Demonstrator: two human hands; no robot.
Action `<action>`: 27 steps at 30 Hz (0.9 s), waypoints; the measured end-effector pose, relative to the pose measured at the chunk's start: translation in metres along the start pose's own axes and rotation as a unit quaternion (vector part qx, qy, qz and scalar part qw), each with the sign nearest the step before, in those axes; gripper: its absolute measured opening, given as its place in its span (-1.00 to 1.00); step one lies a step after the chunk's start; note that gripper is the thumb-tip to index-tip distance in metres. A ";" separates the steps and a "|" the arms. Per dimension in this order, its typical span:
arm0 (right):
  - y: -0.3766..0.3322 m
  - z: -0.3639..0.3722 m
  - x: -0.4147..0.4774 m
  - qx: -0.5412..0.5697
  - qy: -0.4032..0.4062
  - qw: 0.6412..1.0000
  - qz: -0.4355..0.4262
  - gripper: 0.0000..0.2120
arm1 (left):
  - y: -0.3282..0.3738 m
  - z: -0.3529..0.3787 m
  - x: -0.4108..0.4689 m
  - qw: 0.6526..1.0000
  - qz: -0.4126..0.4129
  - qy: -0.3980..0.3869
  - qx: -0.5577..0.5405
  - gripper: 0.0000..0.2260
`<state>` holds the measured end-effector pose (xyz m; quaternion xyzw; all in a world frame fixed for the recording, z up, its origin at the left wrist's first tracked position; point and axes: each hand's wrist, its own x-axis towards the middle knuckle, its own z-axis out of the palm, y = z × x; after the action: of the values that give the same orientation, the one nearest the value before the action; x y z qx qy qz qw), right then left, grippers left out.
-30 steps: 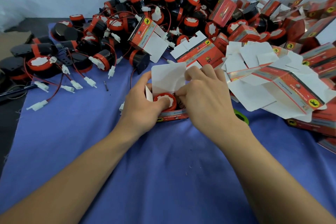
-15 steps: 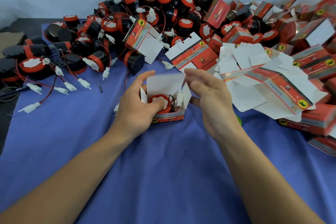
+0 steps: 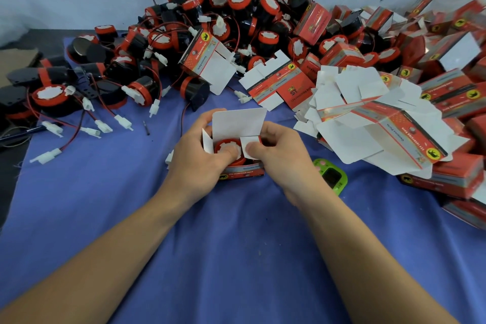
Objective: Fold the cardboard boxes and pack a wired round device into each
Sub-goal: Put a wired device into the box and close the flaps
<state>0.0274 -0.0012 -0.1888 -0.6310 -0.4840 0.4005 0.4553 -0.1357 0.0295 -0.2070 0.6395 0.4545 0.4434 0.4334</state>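
- Mostly hidden behind the fingers: side walls of the open red box (image 3: 243,173), near centre on the blue-covered bench (image 3: 236,258). Only its near front strip and white flaps in clear sight.
- Cut off at the right edge of the frame: closed red boxes (image 3: 452,181) in stacks. At the left edge, black shapes too dark to identify.
- Inside the box: one round device (image 3: 225,145), red rim and white face up, partly covered by a thumb, its wire out of sight.
- Curled round the left side of the box: left hand (image 3: 196,158), thumb pressing on the face of the device.
- Pinched between thumb and forefinger of the right hand (image 3: 282,156): small white side flap (image 3: 249,142), over the right edge of the device.
- Upright at the far side of the box: tall white lid flap (image 3: 238,123).
- Far centre: heap of loose wired devices (image 3: 231,0), white plugs trailing onto the cloth. To its right, fanned flat cartons (image 3: 368,116).
- Just right of the right wrist: small green gadget (image 3: 331,176) with a dark screen, partly hidden.
- Print on the box front too blurred to read. "Genuine Parts" legible on a half-folded carton (image 3: 202,60), beside a yellow round badge with a black animal.
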 end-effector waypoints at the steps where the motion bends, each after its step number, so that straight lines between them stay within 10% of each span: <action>1: 0.000 0.001 0.001 -0.008 0.003 1.000 -0.002 -0.70 | 0.000 0.000 0.000 1.000 0.000 -0.003 -0.004 -0.49; 8: 0.002 -0.001 0.001 -0.009 0.001 1.000 0.003 -0.78 | 0.006 -0.016 0.004 0.968 -0.064 -0.075 -0.229 -0.53; 27: 0.001 0.000 0.012 -0.086 0.097 0.991 0.014 -0.79 | 0.003 -0.020 0.006 0.976 -0.071 -0.141 -0.149 -0.70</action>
<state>0.0307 0.0103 -0.1908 -0.7102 -0.4610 0.3008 0.4388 -0.1531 0.0382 -0.1988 0.5899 0.3619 0.3801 0.6137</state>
